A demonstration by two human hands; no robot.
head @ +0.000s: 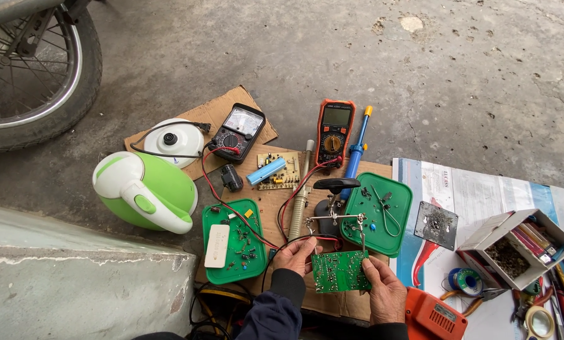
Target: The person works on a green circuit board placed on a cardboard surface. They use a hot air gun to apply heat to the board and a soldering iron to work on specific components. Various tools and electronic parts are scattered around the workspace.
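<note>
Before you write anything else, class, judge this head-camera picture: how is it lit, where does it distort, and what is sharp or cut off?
Head view: soft, even daylight with faint shadows and no strong glare; wide-angle bending shows at the edges, as on the wheel; the green circuit board between left hand and right hand is sharp; the orange tool is cropped.

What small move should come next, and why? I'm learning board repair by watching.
Probably lift the green circuit board into the clip of the helping-hand stand. Both hands, left hand and right hand, hold the board just under that clip, so neither is free for a tool.
</note>
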